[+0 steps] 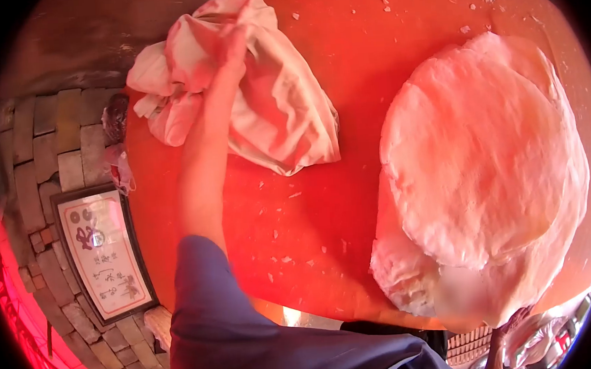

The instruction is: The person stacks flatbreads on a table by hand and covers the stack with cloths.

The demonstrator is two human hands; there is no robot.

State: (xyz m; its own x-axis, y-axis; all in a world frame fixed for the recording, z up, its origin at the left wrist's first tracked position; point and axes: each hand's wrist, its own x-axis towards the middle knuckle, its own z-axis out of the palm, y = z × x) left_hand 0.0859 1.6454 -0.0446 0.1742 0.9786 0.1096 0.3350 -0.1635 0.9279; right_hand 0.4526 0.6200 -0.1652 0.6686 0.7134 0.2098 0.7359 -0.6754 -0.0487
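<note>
My left hand (232,50) reaches onto a bunched, cream-coloured cloth (281,111) at the upper left of the table. The hand is smeared by motion, but its fingers look closed on the folds. On the right lies a very large, pale slab of dough (476,153), thick and rounded, with an overlapping layer along its lower edge. A small, shadowed hand (517,318), apparently my right hand, is at the dough's bottom edge. Its fingers are too dark to make out. A blurred patch covers part of the dough's lower end.
The red table (298,225) carries scattered pale scraps. To the left, a framed sign with writing (103,254) stands by the brick floor (43,152). Plastic bags (120,165) hang near the table's left edge. A wicker basket (469,346) is below the front edge.
</note>
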